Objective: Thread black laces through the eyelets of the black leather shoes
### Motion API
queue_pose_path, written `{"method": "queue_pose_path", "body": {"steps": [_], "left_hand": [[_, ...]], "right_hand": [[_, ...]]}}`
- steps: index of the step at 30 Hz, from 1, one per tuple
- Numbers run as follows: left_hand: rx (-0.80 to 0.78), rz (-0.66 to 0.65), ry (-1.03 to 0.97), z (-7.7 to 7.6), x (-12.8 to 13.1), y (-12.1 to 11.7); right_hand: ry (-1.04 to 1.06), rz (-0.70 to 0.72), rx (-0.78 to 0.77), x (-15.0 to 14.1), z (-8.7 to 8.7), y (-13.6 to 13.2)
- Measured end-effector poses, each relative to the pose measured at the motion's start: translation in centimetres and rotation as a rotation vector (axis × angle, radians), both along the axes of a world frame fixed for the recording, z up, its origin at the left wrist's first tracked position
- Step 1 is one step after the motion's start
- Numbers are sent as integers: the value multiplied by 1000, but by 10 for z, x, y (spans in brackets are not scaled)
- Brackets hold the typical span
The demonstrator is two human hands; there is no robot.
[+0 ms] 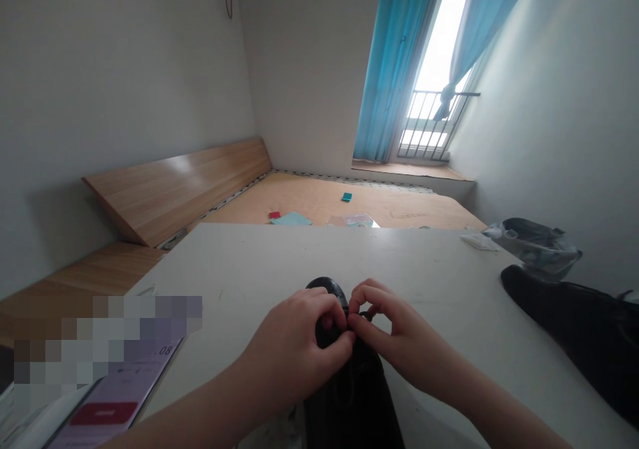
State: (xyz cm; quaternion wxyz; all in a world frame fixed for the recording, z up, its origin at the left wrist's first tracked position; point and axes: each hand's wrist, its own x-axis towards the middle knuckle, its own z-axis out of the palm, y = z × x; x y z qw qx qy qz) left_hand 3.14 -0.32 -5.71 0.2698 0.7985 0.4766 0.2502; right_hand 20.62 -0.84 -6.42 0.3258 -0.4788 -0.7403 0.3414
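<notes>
A black shoe [362, 396] stands on the white table in front of me, its shiny rounded toe pointing away. Over its upper, my left hand [312, 342] is closed in a pinch, thumb and fingers at the lacing. My right hand [387, 319] pinches there too, its fingertips almost meeting the left ones. A short dark piece of shoelace [367, 315] shows by the right fingers. The rest of the lace is hidden behind my fingers or lost against the black shoe. A second black shoe [569, 322] lies at the table's right side.
The white table [249, 263] spans the foreground. A phone [120, 396] with a lit screen is at its left. A clear plastic bag [542, 243] sits at the right edge. Beyond lies a bed [309, 189] with small coloured items, then a window with blue curtains [394, 70].
</notes>
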Motion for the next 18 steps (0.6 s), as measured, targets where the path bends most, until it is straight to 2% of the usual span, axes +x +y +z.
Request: {"method": "queue_pose_path", "body": {"steps": [4,8,11,15,18], "left_hand": [[-95,50,-5,-3,3,0],[-109,46,4,-4,4,0],[-113,15,9,-1,2,1],[-120,-54,30,9,-7,6],[-102,-87,143,16,-14,10]], "right_hand": [[73,25,7,3,3,1],[119,-56,76,16,10,9],[95,-80,17,27,13,14],[49,32,-179,32,8,17],[1,141,-171,31,4,17]]}}
